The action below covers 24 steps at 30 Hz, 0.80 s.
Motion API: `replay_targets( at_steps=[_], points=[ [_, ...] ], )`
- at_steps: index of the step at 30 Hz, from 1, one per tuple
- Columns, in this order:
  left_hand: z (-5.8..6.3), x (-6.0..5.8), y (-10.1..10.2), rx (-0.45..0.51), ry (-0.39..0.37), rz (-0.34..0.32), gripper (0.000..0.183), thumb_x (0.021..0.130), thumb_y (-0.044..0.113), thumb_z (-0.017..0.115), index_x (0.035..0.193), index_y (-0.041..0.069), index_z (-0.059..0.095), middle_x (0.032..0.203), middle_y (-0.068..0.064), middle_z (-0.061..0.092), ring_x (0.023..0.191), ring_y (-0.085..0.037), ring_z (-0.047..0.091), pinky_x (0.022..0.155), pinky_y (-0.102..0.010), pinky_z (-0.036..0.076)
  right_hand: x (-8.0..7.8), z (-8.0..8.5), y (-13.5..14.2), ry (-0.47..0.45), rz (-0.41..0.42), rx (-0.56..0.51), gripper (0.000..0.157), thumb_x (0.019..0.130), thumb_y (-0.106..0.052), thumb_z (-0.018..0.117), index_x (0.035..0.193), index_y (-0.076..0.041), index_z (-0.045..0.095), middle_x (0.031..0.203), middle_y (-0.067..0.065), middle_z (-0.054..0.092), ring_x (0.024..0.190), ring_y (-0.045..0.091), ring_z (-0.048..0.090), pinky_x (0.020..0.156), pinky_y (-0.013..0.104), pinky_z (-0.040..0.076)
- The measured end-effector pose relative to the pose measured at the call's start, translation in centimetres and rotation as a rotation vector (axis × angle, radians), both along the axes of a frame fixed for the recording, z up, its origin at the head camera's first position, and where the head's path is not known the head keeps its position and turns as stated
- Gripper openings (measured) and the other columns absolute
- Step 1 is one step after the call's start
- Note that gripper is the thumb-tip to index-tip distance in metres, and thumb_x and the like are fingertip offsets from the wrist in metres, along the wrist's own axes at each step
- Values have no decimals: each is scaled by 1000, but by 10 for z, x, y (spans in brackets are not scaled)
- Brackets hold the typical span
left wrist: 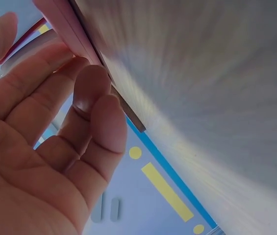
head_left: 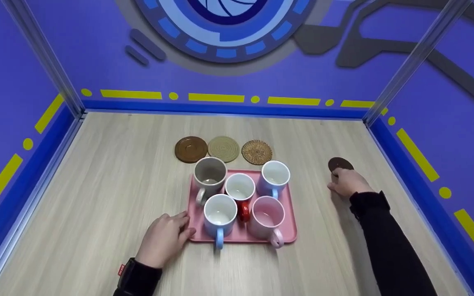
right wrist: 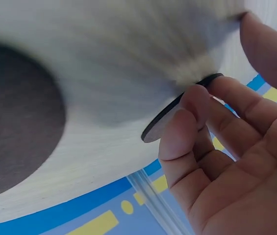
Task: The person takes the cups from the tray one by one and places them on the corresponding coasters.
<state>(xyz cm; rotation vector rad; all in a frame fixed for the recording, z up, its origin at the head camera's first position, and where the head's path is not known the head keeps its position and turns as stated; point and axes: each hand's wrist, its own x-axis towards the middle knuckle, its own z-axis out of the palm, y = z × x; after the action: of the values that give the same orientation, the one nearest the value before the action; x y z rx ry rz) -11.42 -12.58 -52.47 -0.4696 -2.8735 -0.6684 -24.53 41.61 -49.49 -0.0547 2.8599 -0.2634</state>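
Note:
Beside the left edge of a pink tray [head_left: 241,237], my left hand [head_left: 165,238] has its relaxed fingers and thumb right at the rim. On the tray stand a grey mug [head_left: 210,170], a red mug [head_left: 243,209], a light blue mug [head_left: 219,228], a pink mug [head_left: 263,230] and another pale blue mug [head_left: 275,172]. Off to the right, my right hand [head_left: 350,183] touches a dark brown round coaster [head_left: 340,163] with its fingertips. In the right wrist view the coaster [right wrist: 165,117] appears nearly edge-on behind the fingers [right wrist: 177,132], the thumb spread apart from it.
Behind the tray lie three round coasters in a row: brown wood [head_left: 191,149], pale green [head_left: 224,149] and woven tan [head_left: 256,152]. Blue-purple panels [head_left: 138,74] with metal corner posts [head_left: 418,61] enclose the wooden table [head_left: 117,164] at the back and sides.

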Motion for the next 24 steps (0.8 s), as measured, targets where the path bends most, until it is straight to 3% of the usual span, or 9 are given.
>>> replay_targets(
  at_steps=[4, 9, 14, 16, 18, 21, 24],
  points=[
    [0, 0, 0, -5, -10, -2, 31, 85, 25, 88, 110, 7, 83, 122, -10, 81, 86, -34, 71, 82, -48, 58, -6, -1, -7, 16, 17, -6, 49, 101, -21, 69, 135, 13, 59, 131, 40, 65, 122, 57, 63, 104, 66, 51],
    [1, 1, 0, -13, -17, -6, 34, 82, 24, 91, 109, 7, 82, 122, -9, 81, 84, -32, 69, 79, -47, 57, -14, -5, -20, 43, 56, -8, 34, 101, -18, 67, 120, 10, 66, 126, 39, 67, 123, 57, 62, 105, 65, 50],
    [2, 2, -1, -13, -22, -7, 38, 81, 24, 91, 113, 7, 82, 123, -10, 81, 87, -33, 71, 81, -48, 58, -21, -6, -36, 93, 102, -58, 17, 101, -14, 67, 98, 3, 66, 104, 28, 70, 103, 47, 67, 96, 61, 53],
    [3, 2, -1, -15, -9, -12, 38, 79, 23, 92, 113, 7, 82, 121, -10, 81, 86, -33, 71, 80, -48, 57, -24, -7, -44, 100, 115, -88, 21, 101, -14, 66, 108, 6, 67, 113, 29, 71, 107, 46, 68, 100, 61, 53],
    [3, 1, -1, -16, 5, -19, 36, 78, 22, 92, 108, 8, 82, 119, -9, 81, 82, -31, 69, 76, -47, 56, -27, -8, -52, 86, 118, -117, 33, 103, -15, 65, 126, 9, 66, 133, 33, 66, 123, 50, 65, 109, 61, 50],
    [2, 1, -1, -14, 11, -20, 34, 77, 23, 93, 106, 8, 82, 118, -8, 82, 80, -30, 68, 74, -46, 56, -31, -9, -67, 71, 131, -155, 50, 104, -17, 64, 147, 8, 56, 156, 36, 50, 144, 55, 50, 122, 63, 40],
    [2, 1, -1, -5, 2, -16, 36, 78, 23, 93, 109, 9, 82, 119, -8, 81, 82, -30, 69, 76, -47, 57, -35, -12, -83, 77, 161, -192, 51, 105, -18, 65, 149, 6, 56, 158, 34, 49, 146, 54, 48, 124, 63, 38]
  ],
)
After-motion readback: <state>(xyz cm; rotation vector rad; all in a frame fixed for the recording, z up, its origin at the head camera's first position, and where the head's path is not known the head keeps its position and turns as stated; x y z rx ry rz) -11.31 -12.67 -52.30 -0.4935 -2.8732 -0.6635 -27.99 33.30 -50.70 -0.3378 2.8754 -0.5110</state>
